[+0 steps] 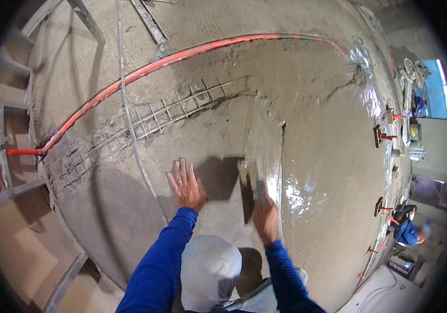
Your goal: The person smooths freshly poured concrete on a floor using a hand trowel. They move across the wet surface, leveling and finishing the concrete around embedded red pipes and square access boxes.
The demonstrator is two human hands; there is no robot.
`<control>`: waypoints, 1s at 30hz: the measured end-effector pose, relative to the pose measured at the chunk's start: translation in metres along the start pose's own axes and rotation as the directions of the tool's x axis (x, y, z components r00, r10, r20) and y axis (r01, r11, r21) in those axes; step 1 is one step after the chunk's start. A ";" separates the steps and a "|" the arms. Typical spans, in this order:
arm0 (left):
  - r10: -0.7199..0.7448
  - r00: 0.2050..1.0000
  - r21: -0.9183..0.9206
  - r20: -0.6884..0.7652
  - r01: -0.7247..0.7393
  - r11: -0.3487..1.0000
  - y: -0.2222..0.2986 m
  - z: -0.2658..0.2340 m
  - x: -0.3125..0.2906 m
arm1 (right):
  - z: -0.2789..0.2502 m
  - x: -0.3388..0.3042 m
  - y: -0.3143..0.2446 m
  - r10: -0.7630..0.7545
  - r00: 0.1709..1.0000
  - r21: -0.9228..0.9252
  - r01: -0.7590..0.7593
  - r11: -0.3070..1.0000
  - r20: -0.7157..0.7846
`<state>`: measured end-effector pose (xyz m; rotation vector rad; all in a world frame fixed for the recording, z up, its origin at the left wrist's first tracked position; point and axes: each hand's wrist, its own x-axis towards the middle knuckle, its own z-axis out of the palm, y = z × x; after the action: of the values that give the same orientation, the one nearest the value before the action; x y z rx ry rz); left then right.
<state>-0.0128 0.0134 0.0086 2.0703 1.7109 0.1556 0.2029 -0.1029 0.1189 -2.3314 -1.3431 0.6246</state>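
Note:
My left hand (188, 189) is stretched out with its fingers spread, holding nothing, over dry grey concrete (202, 208). Whether it touches the concrete I cannot tell. My right hand (266, 218) is closed round the handle of a trowel (247, 195), whose dark long edge shows left of the fingers; the grip is mostly hidden. The trowel lies at the border of the wet, shiny cement (333, 156). A smoothed band of cement (263, 135) runs away from it, with a dark groove along its right side.
Ahead, a red hose (181, 55) arcs across the concrete. Bare reinforcing mesh (174, 107) lies in a rough trench, crossed by a thin grey cable (129, 115). Clamps with orange handles (385, 136) line the right edge. Beyond them is a person in blue (407, 232). Framework (15, 195) borders the left.

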 end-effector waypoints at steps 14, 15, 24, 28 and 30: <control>0.072 0.991 0.044 -0.110 -0.068 0.997 -0.002 0.011 0.000 | 0.033 0.047 0.003 -0.047 0.989 -0.029 0.043 0.999 -0.139; 0.045 0.997 0.047 -0.056 -0.042 0.998 -0.003 0.011 -0.001 | 0.030 0.096 0.001 -0.034 0.992 -0.036 0.030 0.999 -0.120; 0.060 0.995 0.020 -0.076 -0.059 0.998 0.001 0.007 -0.002 | -0.057 0.236 -0.006 -0.033 0.985 -0.006 0.033 0.999 -0.169; -0.005 1.000 0.092 0.010 0.004 0.996 0.002 0.009 0.002 | -0.031 0.047 0.022 0.093 0.990 0.046 -0.089 0.995 -0.108; 0.049 0.997 0.089 -0.057 -0.044 0.995 0.002 0.008 -0.001 | -0.019 -0.054 0.033 0.044 0.996 0.047 -0.040 0.998 -0.083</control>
<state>-0.0083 0.0101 0.0026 2.1903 1.7336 0.1605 0.2124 -0.1673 0.1276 -2.3281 -1.2325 0.5568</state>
